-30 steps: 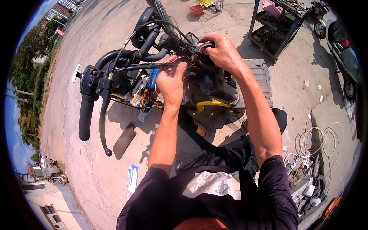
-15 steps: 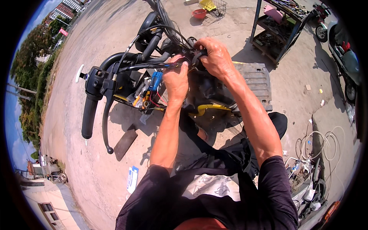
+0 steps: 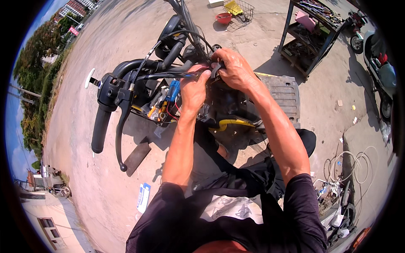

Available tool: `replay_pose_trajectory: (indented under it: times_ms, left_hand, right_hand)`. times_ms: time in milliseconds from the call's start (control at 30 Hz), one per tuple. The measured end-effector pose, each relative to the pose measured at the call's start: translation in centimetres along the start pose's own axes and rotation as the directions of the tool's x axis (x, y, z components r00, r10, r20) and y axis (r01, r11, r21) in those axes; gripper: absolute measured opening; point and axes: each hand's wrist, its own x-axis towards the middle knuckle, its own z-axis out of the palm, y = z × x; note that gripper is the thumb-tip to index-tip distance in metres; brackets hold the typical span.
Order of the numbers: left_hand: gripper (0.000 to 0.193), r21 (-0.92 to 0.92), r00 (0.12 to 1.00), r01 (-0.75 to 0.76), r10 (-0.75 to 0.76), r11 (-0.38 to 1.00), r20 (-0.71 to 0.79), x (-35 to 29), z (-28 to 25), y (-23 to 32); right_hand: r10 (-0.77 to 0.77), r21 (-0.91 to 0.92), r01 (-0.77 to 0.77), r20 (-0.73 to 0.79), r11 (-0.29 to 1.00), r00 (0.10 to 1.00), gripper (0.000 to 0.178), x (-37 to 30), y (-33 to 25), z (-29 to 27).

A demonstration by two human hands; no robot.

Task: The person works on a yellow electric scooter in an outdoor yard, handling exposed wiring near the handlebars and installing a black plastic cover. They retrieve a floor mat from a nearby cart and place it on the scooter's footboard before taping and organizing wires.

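Note:
In front of me stands a partly stripped scooter with a black handlebar [image 3: 122, 67], a rubber grip [image 3: 100, 130] and a brake lever [image 3: 121, 135]. A bundle of thin wires [image 3: 171, 75], some blue, runs from the handlebar side into my left hand [image 3: 194, 90], which is closed on it with the thumb on top. Close beside it, my right hand [image 3: 234, 69] pinches a short dark strip [image 3: 216, 69] against the wiring; its exact kind is unclear. My fingers hide where the wires and strip meet. Dark cables [image 3: 187, 21] rise just beyond both hands.
A tray of tools [image 3: 162, 101] sits left of my left hand. Right of the frame lies a grey slatted panel [image 3: 280, 97]. Farther off are a tool cart [image 3: 306, 42], a red bowl [image 3: 223, 18], a wire basket [image 3: 242, 14], a parked scooter [image 3: 379, 63] and coiled pale hose [image 3: 358, 162].
The view has shifted slightly. My right hand has dropped a little and the dark strip between its fingers now points downward. My left hand keeps its grip on the wires.

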Motion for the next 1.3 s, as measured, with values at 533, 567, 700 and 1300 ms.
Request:
replay_pose_trajectory:
  times_ms: [533, 567, 700, 1300]
  left_hand:
    - [0.042, -0.118, 1.0, 0.003, 0.0, 0.993, 0.028, -1.9, -0.4, 0.2]
    - [0.042, -0.239, 0.997, 0.066, -0.072, 0.969, -0.015, -2.5, -0.4, 0.3]
    - [0.033, -0.008, 0.985, 0.132, -0.133, 0.991, -0.107, -3.4, -1.1, 1.4]
    - [0.025, -0.405, 0.914, 0.157, -0.288, 0.901, -0.287, -0.1, 1.0, 0.8]
  right_hand:
    - [0.225, 0.45, -0.328, 0.266, 0.831, 0.937, 0.026, 1.8, -1.0, -0.7]
    - [0.24, 0.47, -0.358, 0.293, 0.807, 0.925, 0.024, 1.8, -1.1, -0.9]
    - [0.28, 0.472, -0.449, 0.387, 0.759, 0.879, 0.017, 2.3, -1.1, -1.1]
    - [0.025, 0.347, -0.139, 0.315, 0.928, 0.949, 0.033, 2.5, 1.1, -0.7]
